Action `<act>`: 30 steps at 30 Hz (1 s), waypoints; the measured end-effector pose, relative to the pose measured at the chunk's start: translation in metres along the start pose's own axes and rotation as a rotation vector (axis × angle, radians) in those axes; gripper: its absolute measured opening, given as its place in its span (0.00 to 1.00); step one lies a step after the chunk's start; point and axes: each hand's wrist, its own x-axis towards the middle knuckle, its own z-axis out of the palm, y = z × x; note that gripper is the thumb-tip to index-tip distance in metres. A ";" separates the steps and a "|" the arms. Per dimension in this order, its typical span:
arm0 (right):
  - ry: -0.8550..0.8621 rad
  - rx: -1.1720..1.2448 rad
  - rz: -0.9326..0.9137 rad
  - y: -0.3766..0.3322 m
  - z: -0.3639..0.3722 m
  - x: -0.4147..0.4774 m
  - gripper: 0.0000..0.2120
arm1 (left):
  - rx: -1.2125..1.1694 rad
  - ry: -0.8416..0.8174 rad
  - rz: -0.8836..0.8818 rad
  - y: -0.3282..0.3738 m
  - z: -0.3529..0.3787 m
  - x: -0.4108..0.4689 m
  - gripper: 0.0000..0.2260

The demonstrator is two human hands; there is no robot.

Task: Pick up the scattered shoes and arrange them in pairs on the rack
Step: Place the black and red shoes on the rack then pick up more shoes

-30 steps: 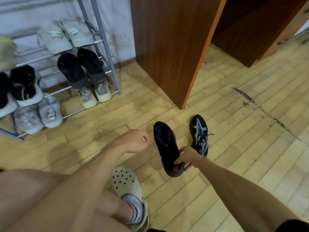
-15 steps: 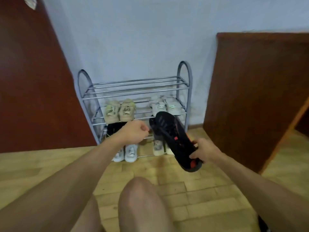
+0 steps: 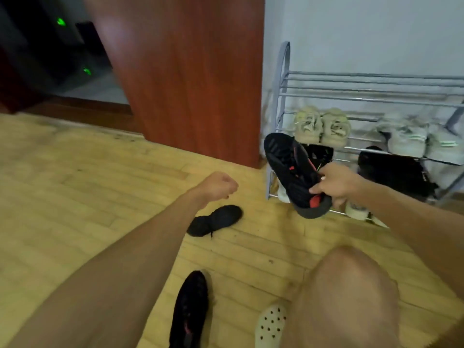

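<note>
My right hand [image 3: 335,183] grips a black shoe with red marks [image 3: 292,172] by its heel, held in the air in front of the left end of the grey metal shoe rack [image 3: 281,96]. My left hand [image 3: 218,185] is a closed fist with nothing in it, hovering above the floor. Below it lies a black sneaker [image 3: 214,220] on the wood floor. Another black shoe with a pink mark [image 3: 189,310] lies nearer, by my leg. The rack holds beige sneakers [image 3: 321,125], pale sneakers [image 3: 411,139] and dark shoes [image 3: 391,172].
A red-brown wooden door [image 3: 190,79] stands left of the rack, with a dark doorway [image 3: 50,46] beyond. My knee [image 3: 351,285] and a cream perforated clog [image 3: 270,325] fill the lower right. Yellow parquet floor [image 3: 75,184] spreads to the left.
The view has swung left, so the rack now sits at the right and two black shoes on the floor have come into sight. My right hand still holds the black shoe.
</note>
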 end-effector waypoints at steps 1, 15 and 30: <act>-0.039 -0.008 0.001 -0.009 0.014 0.008 0.10 | -0.019 0.005 -0.039 -0.019 0.001 0.006 0.14; -0.385 0.212 0.242 -0.026 0.269 0.045 0.14 | -0.062 0.044 -0.711 -0.297 0.099 -0.019 0.25; -0.724 0.540 0.548 0.006 0.335 0.003 0.26 | -0.575 -0.025 -1.105 -0.354 0.175 -0.091 0.15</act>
